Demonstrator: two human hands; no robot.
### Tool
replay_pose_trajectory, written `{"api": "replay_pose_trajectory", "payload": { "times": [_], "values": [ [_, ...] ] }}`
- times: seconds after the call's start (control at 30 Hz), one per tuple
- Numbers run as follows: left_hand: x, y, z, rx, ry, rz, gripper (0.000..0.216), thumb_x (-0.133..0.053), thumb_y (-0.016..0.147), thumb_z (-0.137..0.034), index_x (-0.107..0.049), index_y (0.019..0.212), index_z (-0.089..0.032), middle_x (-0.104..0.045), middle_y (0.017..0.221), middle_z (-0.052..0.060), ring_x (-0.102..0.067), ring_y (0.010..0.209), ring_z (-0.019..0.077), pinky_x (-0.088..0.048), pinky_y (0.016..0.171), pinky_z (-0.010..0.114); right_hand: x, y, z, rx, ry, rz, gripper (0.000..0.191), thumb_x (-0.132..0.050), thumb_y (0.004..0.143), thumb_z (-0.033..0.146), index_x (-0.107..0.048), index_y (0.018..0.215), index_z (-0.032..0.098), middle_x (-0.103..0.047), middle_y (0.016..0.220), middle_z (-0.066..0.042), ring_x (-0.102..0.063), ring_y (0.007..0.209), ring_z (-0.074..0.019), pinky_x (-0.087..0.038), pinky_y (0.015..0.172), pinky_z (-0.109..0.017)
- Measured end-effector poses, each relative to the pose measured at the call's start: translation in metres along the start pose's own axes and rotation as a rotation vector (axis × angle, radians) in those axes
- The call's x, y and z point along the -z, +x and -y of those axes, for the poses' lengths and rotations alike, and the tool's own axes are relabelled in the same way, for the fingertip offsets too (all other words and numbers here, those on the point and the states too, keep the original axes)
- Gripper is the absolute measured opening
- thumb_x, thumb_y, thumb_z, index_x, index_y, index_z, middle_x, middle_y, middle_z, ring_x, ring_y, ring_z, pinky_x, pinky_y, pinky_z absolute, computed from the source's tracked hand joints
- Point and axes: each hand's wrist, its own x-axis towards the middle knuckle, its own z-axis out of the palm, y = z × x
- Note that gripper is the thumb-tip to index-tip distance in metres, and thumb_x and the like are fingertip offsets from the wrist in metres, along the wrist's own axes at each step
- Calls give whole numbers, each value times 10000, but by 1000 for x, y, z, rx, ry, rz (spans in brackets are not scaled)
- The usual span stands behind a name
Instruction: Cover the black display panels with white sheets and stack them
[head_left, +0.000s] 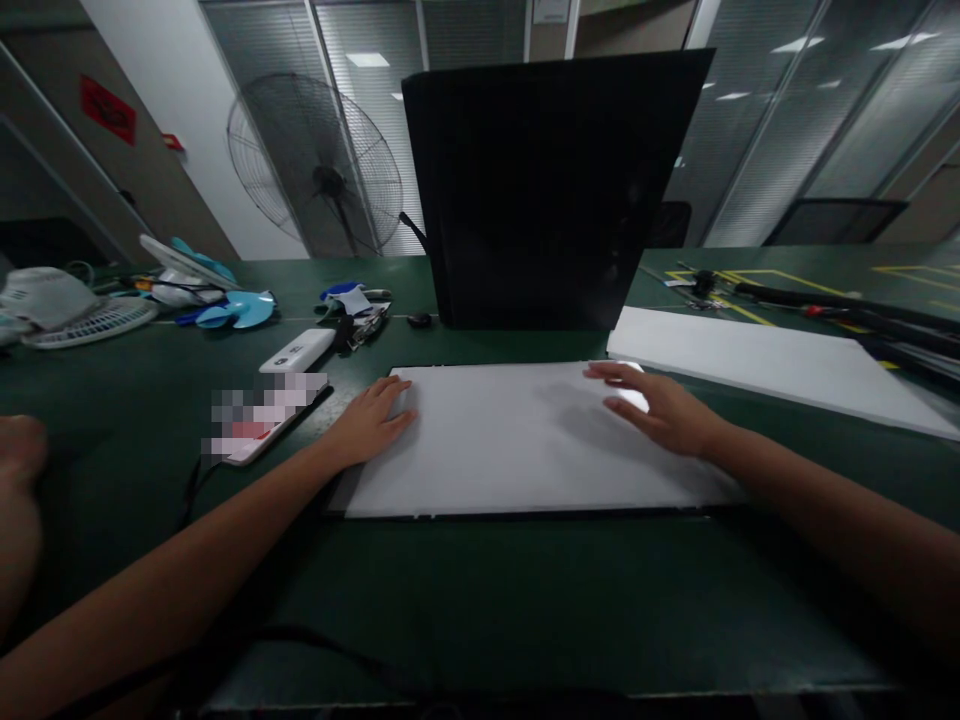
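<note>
A wide white sheet (480, 440) with a dark edge lies flat on the green table in front of me. My left hand (373, 418) rests on its left side, fingers apart and holding nothing. Near the sheet's right side is my right hand (660, 405), fingers stretched toward the middle and a shadow beneath them. Whether the right fingertips touch the sheet, I cannot tell. Just behind the sheet stands a large black panel (540, 190), upright and leaning slightly.
Another white sheet (765, 360) lies at the right, near dark rods (810, 300). On the left are a phone (292, 410), a white box-shaped device (298, 350), and small fan parts (238, 309). Someone's hand (21, 450) shows at the left edge. A large fan (315, 170) stands behind.
</note>
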Motion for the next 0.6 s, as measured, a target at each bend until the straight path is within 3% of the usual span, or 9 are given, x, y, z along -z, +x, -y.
{"api": "replay_pose_trajectory", "payload": {
  "times": [0.13,0.2,0.3,0.47,0.6],
  "values": [
    [-1,2,3,4,-10,-22,665,-382,989,-498,-499,1509,-100,-424,1630,216,-411,1514,343,-312,1260,512,16,-1,-84,-175,-265,-176,641,-474,1024,495,-459,1560,145,-475,1582,-196,-487,1436,-371,-429,1174,-573],
    [-2,2,4,2,-6,-35,635,-385,990,-462,-507,1502,-107,-436,1627,209,-415,1513,335,-317,1261,506,20,-6,-120,-253,-323,-158,636,-499,1000,486,-537,1493,86,-483,1560,-243,-439,1465,-402,-409,1174,-589],
    [-5,3,6,5,4,-58,616,-388,986,-439,-499,1511,-137,-447,1634,173,-423,1512,320,-320,1264,495,22,-11,-150,-440,-375,-60,626,-441,1008,533,-618,1415,92,-588,1449,-254,-561,1341,-393,-501,1048,-555],
    [-7,4,8,14,-7,-77,621,-385,989,-435,-509,1513,-127,-452,1633,173,-434,1506,324,-315,1270,500,29,-11,-137,-497,-522,70,524,-360,1048,409,-666,1376,138,-689,1286,-236,-693,1057,-326,-522,864,-448],
    [-6,4,6,46,22,-63,619,-368,991,-424,-540,1489,-99,-452,1629,189,-436,1503,333,-312,1275,503,41,-11,-106,-582,-626,29,507,-342,1035,362,-693,1292,100,-715,1072,-288,-703,879,-338,-491,729,-439]
  ]
}}
